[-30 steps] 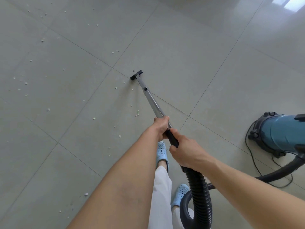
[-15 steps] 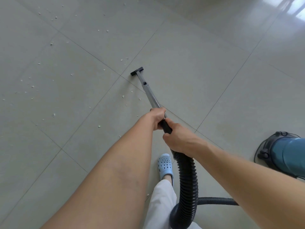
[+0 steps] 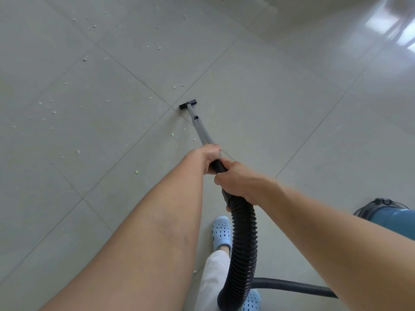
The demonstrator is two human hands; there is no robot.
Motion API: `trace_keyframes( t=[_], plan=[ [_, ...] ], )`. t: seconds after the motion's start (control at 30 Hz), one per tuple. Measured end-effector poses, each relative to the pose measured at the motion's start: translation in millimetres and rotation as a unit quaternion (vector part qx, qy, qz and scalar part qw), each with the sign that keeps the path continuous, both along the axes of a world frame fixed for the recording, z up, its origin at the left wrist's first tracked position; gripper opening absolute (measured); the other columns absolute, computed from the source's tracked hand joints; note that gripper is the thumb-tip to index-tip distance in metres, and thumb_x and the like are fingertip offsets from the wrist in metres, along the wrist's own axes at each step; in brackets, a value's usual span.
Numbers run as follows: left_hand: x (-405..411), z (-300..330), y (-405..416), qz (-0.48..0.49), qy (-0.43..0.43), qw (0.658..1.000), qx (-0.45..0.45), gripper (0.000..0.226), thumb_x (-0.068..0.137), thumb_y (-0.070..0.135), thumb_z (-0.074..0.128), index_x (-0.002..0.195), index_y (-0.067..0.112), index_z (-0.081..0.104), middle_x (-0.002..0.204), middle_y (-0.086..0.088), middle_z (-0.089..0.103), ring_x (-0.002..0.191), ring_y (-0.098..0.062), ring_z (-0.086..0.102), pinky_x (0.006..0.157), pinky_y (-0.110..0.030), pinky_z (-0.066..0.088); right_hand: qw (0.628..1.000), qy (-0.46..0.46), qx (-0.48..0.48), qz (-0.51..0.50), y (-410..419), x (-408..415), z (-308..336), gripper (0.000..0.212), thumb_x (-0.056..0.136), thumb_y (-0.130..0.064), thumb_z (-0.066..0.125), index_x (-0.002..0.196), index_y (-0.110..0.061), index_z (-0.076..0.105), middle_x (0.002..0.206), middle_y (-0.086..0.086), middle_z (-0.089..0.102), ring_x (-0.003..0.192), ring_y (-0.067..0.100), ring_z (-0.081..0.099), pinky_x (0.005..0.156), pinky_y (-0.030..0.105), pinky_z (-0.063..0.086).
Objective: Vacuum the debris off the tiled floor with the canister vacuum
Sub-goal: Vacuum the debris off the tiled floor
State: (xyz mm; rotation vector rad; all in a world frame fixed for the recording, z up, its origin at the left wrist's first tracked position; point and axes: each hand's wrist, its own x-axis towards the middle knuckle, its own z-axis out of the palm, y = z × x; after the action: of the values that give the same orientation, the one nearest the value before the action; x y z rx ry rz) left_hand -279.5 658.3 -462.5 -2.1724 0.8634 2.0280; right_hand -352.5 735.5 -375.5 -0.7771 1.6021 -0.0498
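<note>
Both hands are closed around the vacuum's handle near the centre of the frame: the left hand [image 3: 207, 157] grips the upper end where the metal wand [image 3: 201, 131] begins, and the right hand [image 3: 238, 180] holds the black grip just behind it, where the ribbed hose [image 3: 243, 243] starts. From the hands the wand runs up and a little to the left to the small black nozzle [image 3: 187, 104], which sits on the tiled floor [image 3: 280, 113] right at a crossing of grout lines, slightly above the centre. The hose curls down past two light blue shoes [image 3: 221, 231] and then goes to the right toward the blue canister [image 3: 390, 217], which is half cut off at the right edge. The debris [image 3: 54, 112], small pale crumbs, lies mostly in the left and upper left of the frame, with a few pieces just above the nozzle and some beside the wand, to its left. I judge the step as sweeping the nozzle over the scattered bits, with much of the floor not yet cleaned. The next move probably calls for steering the nozzle to the left into the thick patch, with its mouth kept flat on the tile. Compared with one second ago, the person has stepped forward: the nozzle now lies beyond the grout crossing it was short of, and the canister has slipped farther to the right edge.
</note>
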Motion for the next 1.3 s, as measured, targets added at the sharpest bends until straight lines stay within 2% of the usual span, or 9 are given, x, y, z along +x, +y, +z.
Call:
trace_keyframes(
  t=[0.17,0.3,0.47,0.57,0.77,0.93,1.07,1.2,1.3],
  plan=[
    [3.9,6.9,37.0,0.018,0.005,1.000,0.010,0.029,0.107,0.023,0.037,0.084,0.008,0.045,0.069,-0.007,0.051,0.055,-0.018,0.053,0.055,-0.027,0.051,1.000,0.000,0.009,0.007,34.2,2.7,10.2,0.042,0.092,-0.005,0.045,0.129,-0.022,0.048,0.079,0.005,0.051,0.071,0.023,0.055,0.086,0.051,0.057],
    [10.0,14.3,67.7,0.012,0.004,1.000,0.008,0.031,0.108,0.022,0.036,0.080,0.008,0.043,0.069,-0.007,0.049,0.056,-0.017,0.051,0.035,-0.018,0.044,1.000,-0.005,0.016,0.006,61.9,6.3,17.7,0.039,0.092,-0.005,0.045,0.127,-0.021,0.050,0.080,0.007,0.051,0.071,0.024,0.055,0.085,0.051,0.057],
    [11.5,18.1,110.4,0.021,0.013,1.000,0.018,0.029,0.107,0.021,0.036,0.082,0.008,0.044,0.068,-0.007,0.048,0.057,-0.018,0.052,0.043,-0.027,0.047,0.999,-0.010,0.033,0.006,102.9,5.5,24.3,0.037,0.092,-0.007,0.046,0.126,-0.023,0.050,0.081,0.008,0.053,0.075,0.026,0.056,0.086,0.053,0.057],
    [10.1,20.8,139.0,0.018,0.018,0.999,0.021,0.031,0.107,0.021,0.036,0.079,0.008,0.043,0.068,-0.007,0.049,0.056,-0.018,0.052,0.041,-0.025,0.047,0.999,-0.023,0.040,-0.004,131.4,2.7,28.7,0.037,0.092,-0.005,0.046,0.126,-0.022,0.050,0.081,0.009,0.051,0.071,0.025,0.053,0.084,0.051,0.057],
    [6.2,18.4,189.1,0.027,0.027,0.999,0.026,0.028,0.107,0.021,0.037,0.084,0.006,0.046,0.071,-0.009,0.051,0.060,-0.020,0.054,0.054,-0.031,0.049,0.999,-0.031,0.036,-0.014,182.6,-1.7,33.2,0.036,0.093,-0.004,0.046,0.124,-0.021,0.050,0.078,0.008,0.050,0.075,0.025,0.053,0.083,0.047,0.056],
    [8.6,13.1,225.5,0.028,0.027,0.999,0.034,0.027,0.106,0.024,0.039,0.090,0.004,0.048,0.076,-0.011,0.055,0.065,-0.022,0.058,0.068,-0.035,0.053,0.999,-0.033,0.038,-0.018,220.8,0.8,34.1,0.030,0.093,-0.003,0.044,0.113,-0.025,0.046,0.078,0.009,0.050,0.069,0.022,0.052,0.079,0.045,0.057],
    [11.8,9.6,251.4,0.031,0.024,0.999,0.036,0.026,0.105,0.025,0.039,0.091,0.005,0.049,0.075,-0.010,0.056,0.064,-0.021,0.059,0.066,-0.035,0.056,0.998,-0.042,0.045,-0.030,247.4,3.9,37.4,0.030,0.094,-0.003,0.044,0.113,-0.027,0.045,0.080,0.010,0.049,0.067,0.023,0.053,0.068,0.044,0.058],
    [13.2,5.7,268.0,0.017,0.003,1.000,0.026,0.026,0.103,0.027,0.041,0.092,0.005,0.050,0.080,-0.011,0.058,0.072,-0.024,0.061,0.091,-0.040,0.057,0.996,-0.052,0.053,-0.038,265.3,4.9,41.1,0.035,0.095,-0.004,0.044,0.124,-0.024,0.047,0.084,0.013,0.049,0.065,0.025,0.054,0.063,0.044,0.059],
    [12.5,7.1,280.0,0.000,-0.006,1.000,0.027,0.026,0.102,0.024,0.039,0.094,0.003,0.051,0.079,-0.013,0.060,0.069,-0.025,0.062,0.075,-0.037,0.059,0.993,-0.079,0.064,-0.061,278.1,2.3,46.2,0.041,0.096,-0.004,0.046,0.128,-0.029,0.049,0.085,0.014,0.049,0.064,0.026,0.053,0.056,0.039,0.056]
  ],
)
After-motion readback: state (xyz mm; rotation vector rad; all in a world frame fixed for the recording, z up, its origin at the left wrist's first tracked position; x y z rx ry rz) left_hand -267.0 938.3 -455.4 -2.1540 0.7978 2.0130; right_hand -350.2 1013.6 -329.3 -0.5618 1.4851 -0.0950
